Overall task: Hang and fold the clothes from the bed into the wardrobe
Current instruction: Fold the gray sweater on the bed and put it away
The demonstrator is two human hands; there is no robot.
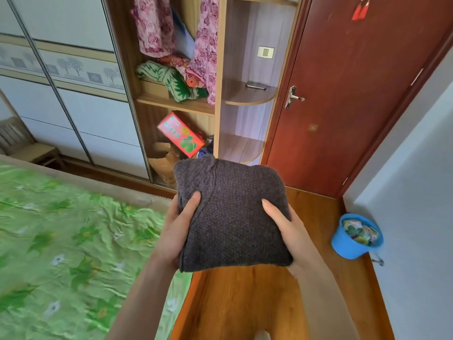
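Folded sweater up off the bed, my left hand and right hand clamping its sides, thumbs on top so the folds hold, facing the wardrobe

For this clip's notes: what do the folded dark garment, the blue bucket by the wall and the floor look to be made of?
Folded garment, gripped by the left hand and right hand: a chunky knit, probably wool or acrylic; matte, with visible stitch texture and a ribbed seam.
Blue bucket: looks like moulded plastic, smooth and evenly coloured, slightly glossy.
Floor: wood or wood-look laminate, orange-brown with grain and a soft sheen.
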